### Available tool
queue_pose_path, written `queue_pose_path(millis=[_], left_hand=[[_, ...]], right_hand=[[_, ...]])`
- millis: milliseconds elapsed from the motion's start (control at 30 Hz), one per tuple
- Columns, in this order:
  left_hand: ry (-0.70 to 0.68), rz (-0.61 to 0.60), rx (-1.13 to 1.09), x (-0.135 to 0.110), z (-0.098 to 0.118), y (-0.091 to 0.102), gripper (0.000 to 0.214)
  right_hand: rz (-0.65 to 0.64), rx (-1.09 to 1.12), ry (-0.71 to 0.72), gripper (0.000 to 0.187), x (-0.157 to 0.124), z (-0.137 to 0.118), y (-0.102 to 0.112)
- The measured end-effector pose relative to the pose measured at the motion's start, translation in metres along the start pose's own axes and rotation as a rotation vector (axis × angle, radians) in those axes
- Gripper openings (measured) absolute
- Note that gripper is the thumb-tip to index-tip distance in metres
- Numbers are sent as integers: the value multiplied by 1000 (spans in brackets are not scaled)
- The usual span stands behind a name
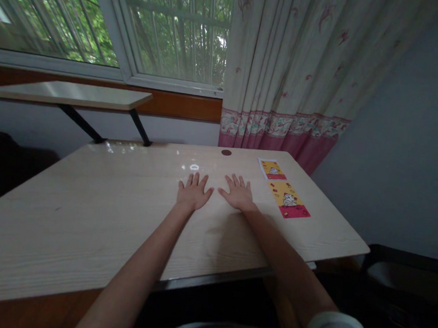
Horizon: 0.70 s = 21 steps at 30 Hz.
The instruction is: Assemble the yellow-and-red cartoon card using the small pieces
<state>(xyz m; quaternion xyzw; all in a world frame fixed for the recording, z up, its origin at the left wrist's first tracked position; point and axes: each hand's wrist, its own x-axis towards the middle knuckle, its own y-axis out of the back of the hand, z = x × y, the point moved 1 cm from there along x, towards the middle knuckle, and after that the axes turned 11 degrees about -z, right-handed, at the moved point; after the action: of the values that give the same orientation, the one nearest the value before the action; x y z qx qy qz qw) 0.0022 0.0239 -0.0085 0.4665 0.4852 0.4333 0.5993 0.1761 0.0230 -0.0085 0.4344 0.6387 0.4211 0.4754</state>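
Note:
Both hands lie palm down on the pale wood-grain desk (116, 211), side by side with a small gap between the thumbs. My left hand (194, 192) has its fingers spread and holds nothing. My right hand (237, 192) is also flat, fingers apart, with nothing in it. To the right of it lies a yellow and red printed card (289, 201) with a white cartoon figure. Just behind that card is a smaller, similar card (272, 170) with a white edge showing on its left. Neither hand touches the cards.
A raised shelf (69, 93) on black metal legs stands at the desk's back left. Behind the desk are a window (176, 34) and a patterned curtain (287, 63). A round brown disc (226, 153) sits near the back edge. A dark chair (408, 260) is at right.

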Motion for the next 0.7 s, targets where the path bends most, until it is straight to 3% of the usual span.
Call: queue_pose_path(millis=[700], left_hand=[[-3, 1, 7, 2, -2, -1, 66]], right_hand=[[6, 12, -4, 74, 2, -1, -1]])
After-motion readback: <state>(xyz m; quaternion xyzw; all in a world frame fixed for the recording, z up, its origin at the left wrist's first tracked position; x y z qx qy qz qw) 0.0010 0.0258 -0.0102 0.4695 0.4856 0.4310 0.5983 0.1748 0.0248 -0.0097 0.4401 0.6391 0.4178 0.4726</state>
